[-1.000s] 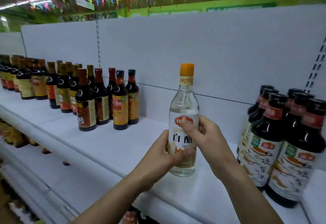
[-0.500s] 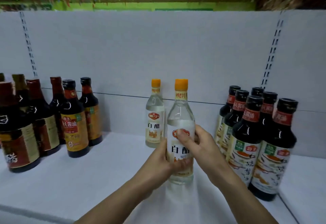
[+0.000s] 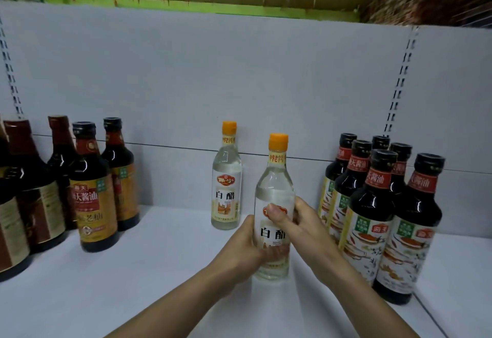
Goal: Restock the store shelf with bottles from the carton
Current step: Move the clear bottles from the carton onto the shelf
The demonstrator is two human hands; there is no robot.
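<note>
A clear vinegar bottle (image 3: pixel 275 185) with an orange cap and a white label stands upright on the white shelf (image 3: pixel 133 284), near its middle. My left hand (image 3: pixel 243 249) wraps the lower left side of it. My right hand (image 3: pixel 300 228) grips it from the right, thumb across the label. A second, identical vinegar bottle (image 3: pixel 226 177) stands behind and to the left, against the back panel, apart from both hands. The carton is out of sight.
Dark soy sauce bottles with red neck bands (image 3: pixel 383 217) stand packed close to the right of the held bottle. Brown-labelled dark bottles (image 3: pixel 93 191) stand in a group at the left. A grey back panel (image 3: pixel 266 84) closes the shelf behind.
The view has swung right and closer to the shelf. The held bottle has come down onto the shelf surface, in front of the second vinegar bottle. Both hands keep their grip.
</note>
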